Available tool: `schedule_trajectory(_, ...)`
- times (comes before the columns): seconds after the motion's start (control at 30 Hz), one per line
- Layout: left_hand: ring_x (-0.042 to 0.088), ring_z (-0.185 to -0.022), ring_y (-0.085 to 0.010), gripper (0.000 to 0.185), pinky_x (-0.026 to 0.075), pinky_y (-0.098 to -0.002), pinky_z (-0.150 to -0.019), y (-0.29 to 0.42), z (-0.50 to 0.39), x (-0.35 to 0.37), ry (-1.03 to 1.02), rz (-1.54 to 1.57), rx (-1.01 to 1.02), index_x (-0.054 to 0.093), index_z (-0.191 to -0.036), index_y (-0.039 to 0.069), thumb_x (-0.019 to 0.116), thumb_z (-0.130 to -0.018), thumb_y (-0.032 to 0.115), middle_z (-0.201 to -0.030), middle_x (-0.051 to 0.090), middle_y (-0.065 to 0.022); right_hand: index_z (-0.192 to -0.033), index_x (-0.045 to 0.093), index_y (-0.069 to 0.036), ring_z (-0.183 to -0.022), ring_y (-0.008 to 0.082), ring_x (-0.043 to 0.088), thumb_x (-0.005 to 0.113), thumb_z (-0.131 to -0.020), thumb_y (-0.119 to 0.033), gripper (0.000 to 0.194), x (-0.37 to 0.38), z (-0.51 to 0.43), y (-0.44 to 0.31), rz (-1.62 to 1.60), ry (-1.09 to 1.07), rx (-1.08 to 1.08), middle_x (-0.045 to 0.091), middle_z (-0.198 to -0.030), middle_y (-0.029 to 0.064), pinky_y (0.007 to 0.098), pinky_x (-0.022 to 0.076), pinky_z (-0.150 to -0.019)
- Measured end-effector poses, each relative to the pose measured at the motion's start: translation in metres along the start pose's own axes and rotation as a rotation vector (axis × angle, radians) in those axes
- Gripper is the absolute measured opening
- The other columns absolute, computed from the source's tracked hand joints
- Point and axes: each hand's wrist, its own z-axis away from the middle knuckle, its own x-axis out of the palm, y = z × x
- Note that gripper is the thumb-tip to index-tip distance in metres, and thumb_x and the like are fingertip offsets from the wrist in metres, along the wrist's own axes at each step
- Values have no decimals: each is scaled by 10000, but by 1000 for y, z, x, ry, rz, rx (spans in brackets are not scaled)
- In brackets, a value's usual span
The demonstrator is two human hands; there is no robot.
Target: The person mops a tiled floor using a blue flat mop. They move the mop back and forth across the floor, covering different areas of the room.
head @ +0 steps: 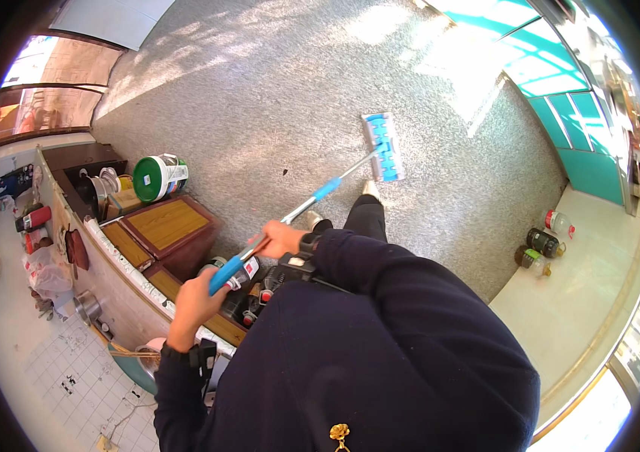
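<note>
A flat mop with a blue and silver pole (328, 188) runs diagonally across the head view. My left hand (194, 299) is closed around the blue grip at the pole's top end. Farther down, my right hand (280, 239) grips the metal part of the pole. The rectangular mop head (383, 147), blue with a pale pad edge, lies on the speckled grey floor (252, 113) just beyond my shoes (371, 190). A small dark bit (285, 172) is on the floor left of the mop head.
A wooden cabinet (167, 226) and a white bucket with a green lid (153, 178) stand at the left. Bottles (244, 302) crowd beside my body. Several plastic bottles (543, 243) lie on a pale ledge at the right, near teal panels (594, 175).
</note>
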Motion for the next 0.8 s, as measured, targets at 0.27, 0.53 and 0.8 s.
schedule_trajectory(0.27,595,-635,-345,193,454,-450,-571,-33,22,-54,256,-507,165,587,-817,84,706,-705,186,-673,606,-126,-997,396,-19,-929,325,577,389,-938,-148,142,78,1,61,-107,-113,30,484,-971,142,571,496,-857)
schedule_trajectory(0.53,590,-671,-363,128,448,-455,-598,58,-54,-74,196,-607,526,592,-780,71,673,-723,151,-696,604,-154,-1014,451,36,-954,350,576,386,-961,-166,218,47,60,-24,-385,-419,-200,552,-961,176,533,485,-891)
schedule_trajectory(0.8,615,-668,-379,143,489,-474,-606,217,-129,34,49,-602,767,618,-839,87,657,-751,193,-718,629,-165,-970,460,65,-986,388,564,408,-954,-157,229,-111,152,-137,-524,-356,-617,565,-1000,230,541,456,-925)
